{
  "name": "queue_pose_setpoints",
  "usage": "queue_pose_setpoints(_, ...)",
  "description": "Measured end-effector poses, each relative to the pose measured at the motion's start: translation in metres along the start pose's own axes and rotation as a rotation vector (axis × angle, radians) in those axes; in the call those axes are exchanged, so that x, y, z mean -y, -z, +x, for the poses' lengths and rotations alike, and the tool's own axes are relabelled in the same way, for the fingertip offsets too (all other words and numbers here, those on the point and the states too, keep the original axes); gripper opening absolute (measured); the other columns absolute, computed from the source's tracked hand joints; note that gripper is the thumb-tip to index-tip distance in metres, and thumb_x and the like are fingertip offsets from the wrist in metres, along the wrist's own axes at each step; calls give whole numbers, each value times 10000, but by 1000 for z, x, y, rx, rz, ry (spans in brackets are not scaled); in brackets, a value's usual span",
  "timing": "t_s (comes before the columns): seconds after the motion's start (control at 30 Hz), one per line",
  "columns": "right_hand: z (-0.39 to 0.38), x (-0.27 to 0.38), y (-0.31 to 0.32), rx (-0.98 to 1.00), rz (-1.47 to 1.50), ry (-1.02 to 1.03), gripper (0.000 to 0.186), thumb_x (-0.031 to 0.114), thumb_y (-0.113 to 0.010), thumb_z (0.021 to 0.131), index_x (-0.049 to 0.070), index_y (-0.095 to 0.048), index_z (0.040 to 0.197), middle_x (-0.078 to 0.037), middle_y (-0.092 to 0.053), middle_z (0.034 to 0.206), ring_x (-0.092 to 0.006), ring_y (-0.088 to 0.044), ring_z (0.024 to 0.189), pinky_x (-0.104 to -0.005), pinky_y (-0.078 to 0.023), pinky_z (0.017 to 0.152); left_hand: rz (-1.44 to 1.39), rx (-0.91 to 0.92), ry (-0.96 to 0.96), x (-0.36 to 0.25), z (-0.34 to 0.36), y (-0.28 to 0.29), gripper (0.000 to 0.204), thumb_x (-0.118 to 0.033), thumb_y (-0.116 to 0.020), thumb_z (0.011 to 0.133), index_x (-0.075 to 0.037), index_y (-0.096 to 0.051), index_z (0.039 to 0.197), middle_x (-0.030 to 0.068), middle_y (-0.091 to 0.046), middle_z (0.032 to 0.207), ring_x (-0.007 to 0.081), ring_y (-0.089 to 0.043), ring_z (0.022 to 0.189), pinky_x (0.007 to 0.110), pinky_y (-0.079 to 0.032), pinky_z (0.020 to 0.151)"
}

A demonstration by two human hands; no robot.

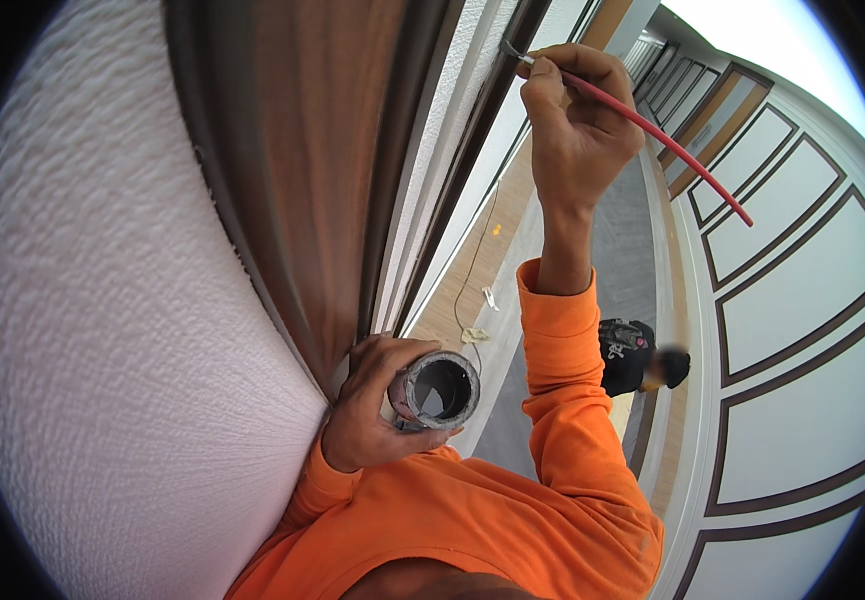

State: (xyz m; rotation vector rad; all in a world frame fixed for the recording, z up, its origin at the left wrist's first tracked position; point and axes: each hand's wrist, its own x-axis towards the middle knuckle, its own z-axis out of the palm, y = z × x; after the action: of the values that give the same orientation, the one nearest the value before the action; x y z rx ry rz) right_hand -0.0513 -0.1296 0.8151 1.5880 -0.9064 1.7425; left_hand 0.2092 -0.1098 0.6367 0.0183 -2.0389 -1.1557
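Observation:
My right hand [584, 130] is raised and pinches a thin paintbrush [674, 148] near its ferrule. Its long red handle slants down to the right, past my palm. The brush tip meets or nearly meets a narrow dark trim strip [470, 145] of the wall moulding; I cannot tell whether it touches. Lower down, in front of my chest, my left hand [367, 405] is wrapped round a small round can [474, 387], its mouth facing up. Dark grey liquid, seemingly paint, shows inside, and grey smears coat the rim. Some of the left fingers are hidden behind the can.
Close on my left are a white textured wall [122, 300] and a brown wood panel [297, 130]. A cable [460, 290] and small scraps [489, 298] lie on the floor. Another person in black [624, 355] is low down at right, beside white panelling [802, 330] with dark mouldings.

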Motion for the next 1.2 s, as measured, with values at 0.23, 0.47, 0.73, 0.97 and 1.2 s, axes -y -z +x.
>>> queue_pose_setpoints(0.23, 1, -1, 4, -16, 23, -13, 146, -19, -718, 818, -25, -707, 963, -75, -728, 873, -128, -705, 805, -241, -562, 741, 16, 21, -31, 1, 3, 2, 868, -323, -950, 651, 8, -563, 1353, 129, -623, 1199, 274, -584, 1113, 407, -398, 1018)
queue_pose_setpoints(0.47, 6, -1, -1, -22, 13, 15, 141, -1, -724, 829, -25, -708, 967, -75, -729, 871, -133, -707, 808, -245, -564, 752, 5, 1, -6, 1, 2, 1, 863, -341, -953, 657, -49, -559, 1367, 106, -654, 1208, 272, -608, 1127, 440, -361, 1070)
queue_pose_setpoints(0.73, -2, -4, 2, 22, -50, 18, 147, 2, -716, 815, -16, -710, 961, -79, -735, 860, -140, -718, 807, -250, -571, 752, 24, 11, -33, 4, 3, 0, 855, -328, -948, 653, 2, -571, 1346, 122, -622, 1196, 262, -583, 1099, 395, -405, 999)
queue_pose_setpoints(0.97, -4, -8, 3, 29, -50, 55, 142, 9, -718, 806, -12, -711, 946, -75, -734, 839, -140, -717, 769, -247, -567, 729, 30, 10, -50, 4, 4, 0, 848, -319, -947, 654, 5, -568, 1340, 124, -626, 1184, 264, -590, 1083, 398, -407, 995)
queue_pose_setpoints(1.2, -6, -7, 5, 4, -65, 69, 137, 18, -722, 806, -10, -711, 940, -80, -736, 831, -143, -718, 766, -247, -566, 722, 31, 7, -57, 5, 4, 0, 835, -325, -937, 663, 4, -567, 1335, 121, -633, 1177, 266, -594, 1081, 400, -403, 998)
